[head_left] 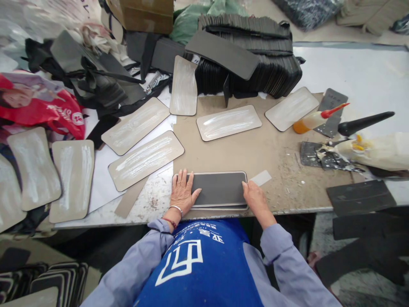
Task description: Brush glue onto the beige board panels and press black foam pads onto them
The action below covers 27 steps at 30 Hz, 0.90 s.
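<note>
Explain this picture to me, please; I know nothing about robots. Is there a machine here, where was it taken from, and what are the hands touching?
No robot arm here: these are a person's two bare hands. There is one picture, from a camera worn on that person's head, looking forward and down.

The left hand lies flat on a dark grey panel, fingers spread. The right hand is curled at the panel's right end. A pale strip shows just beyond it; whether that hand holds the strip is unclear.

Around them lie pale panels streaked with white. Farther back is a stack of dark pieces, and to the right, a red-tipped bottle.
</note>
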Each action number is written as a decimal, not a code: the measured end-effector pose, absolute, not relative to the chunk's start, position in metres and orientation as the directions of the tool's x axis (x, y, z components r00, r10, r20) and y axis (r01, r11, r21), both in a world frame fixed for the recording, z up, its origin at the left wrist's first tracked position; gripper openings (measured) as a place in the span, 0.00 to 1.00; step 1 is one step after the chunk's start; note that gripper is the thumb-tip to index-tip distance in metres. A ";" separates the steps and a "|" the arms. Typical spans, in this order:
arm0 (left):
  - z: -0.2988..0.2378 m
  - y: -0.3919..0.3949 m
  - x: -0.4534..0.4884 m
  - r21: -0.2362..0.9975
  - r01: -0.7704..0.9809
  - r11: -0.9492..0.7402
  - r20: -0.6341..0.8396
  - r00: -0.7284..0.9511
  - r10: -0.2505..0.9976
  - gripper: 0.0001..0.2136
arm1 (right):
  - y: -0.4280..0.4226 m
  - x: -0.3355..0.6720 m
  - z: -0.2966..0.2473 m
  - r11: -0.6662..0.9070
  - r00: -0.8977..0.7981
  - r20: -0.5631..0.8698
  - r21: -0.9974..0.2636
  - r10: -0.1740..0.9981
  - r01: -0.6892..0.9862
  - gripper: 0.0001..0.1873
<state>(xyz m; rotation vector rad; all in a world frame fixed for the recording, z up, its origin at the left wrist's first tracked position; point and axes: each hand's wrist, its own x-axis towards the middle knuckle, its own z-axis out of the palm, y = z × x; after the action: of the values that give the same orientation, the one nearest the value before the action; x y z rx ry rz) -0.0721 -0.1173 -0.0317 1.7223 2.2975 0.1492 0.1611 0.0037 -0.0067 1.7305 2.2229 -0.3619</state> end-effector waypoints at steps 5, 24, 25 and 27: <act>-0.031 -0.116 -0.072 0.213 0.938 0.274 -0.135 -0.249 0.959 0.29 | 0.007 0.163 0.002 0.211 -0.161 -0.481 0.051 0.862 0.976 0.17; -0.034 -0.118 -0.071 0.249 0.930 0.270 -0.104 -0.252 0.962 0.30 | 0.003 0.170 -0.004 0.190 -0.132 -0.479 0.075 0.868 0.979 0.18; -0.034 -0.118 -0.071 0.248 0.930 0.272 -0.106 -0.253 0.962 0.30 | 0.004 0.175 -0.003 0.158 -0.103 -0.475 0.077 0.874 0.984 0.20; -0.034 -0.117 -0.071 0.249 0.930 0.270 -0.110 -0.250 0.962 0.31 | 0.007 0.186 0.000 0.085 -0.039 -0.443 0.084 0.896 0.993 0.22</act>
<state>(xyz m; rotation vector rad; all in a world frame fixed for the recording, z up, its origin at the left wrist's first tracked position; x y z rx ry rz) -0.0713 -0.1173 -0.0342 1.7539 2.3013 0.1937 0.1858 0.0072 0.0002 1.8629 1.9891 -0.3474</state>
